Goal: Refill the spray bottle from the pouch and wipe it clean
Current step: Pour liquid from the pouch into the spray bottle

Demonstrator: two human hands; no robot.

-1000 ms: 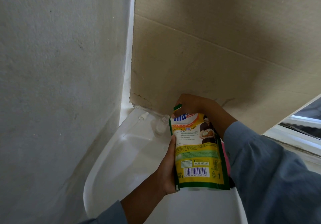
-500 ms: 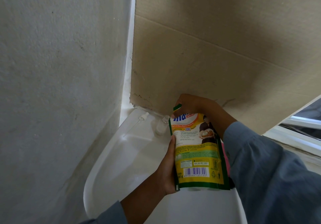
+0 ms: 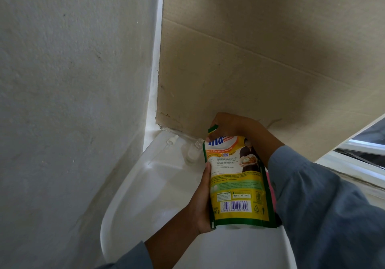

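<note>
- A rough white plastered wall (image 3: 68, 101) fills the left side, running down to the left edge of the white plastic bench (image 3: 133, 195).
- A small white spray-pump head with a thin clear dip tube (image 3: 171, 141) lies flat near the far left corner of the bench, apart from the bottle.
- The small clear plastic spray bottle (image 3: 193, 151) stands upright with its neck uncapped at the far edge of the bench, just to the left of the pouch's top and partly hidden behind it.
- The left hand (image 3: 203, 202) grips the left edge of the pouch, thumb laid up along the printed side, the other fingers hidden behind it.
- The yellow and green plastic refill pouch with a barcode (image 3: 237, 185) is held upright above the right part of the bench, its printed back facing the camera; whether its base touches the bench cannot be told.
- The right hand (image 3: 231, 125) is curled over the top of the pouch, pinching it by the green corner tab (image 3: 213, 128).
- A large sheet of brown corrugated cardboard (image 3: 260, 60) stands behind the far edge of the bench.
- A grey-blue sleeve (image 3: 325, 210) covers the right forearm; a sliver of something pink (image 3: 270, 185) shows between it and the pouch.
</note>
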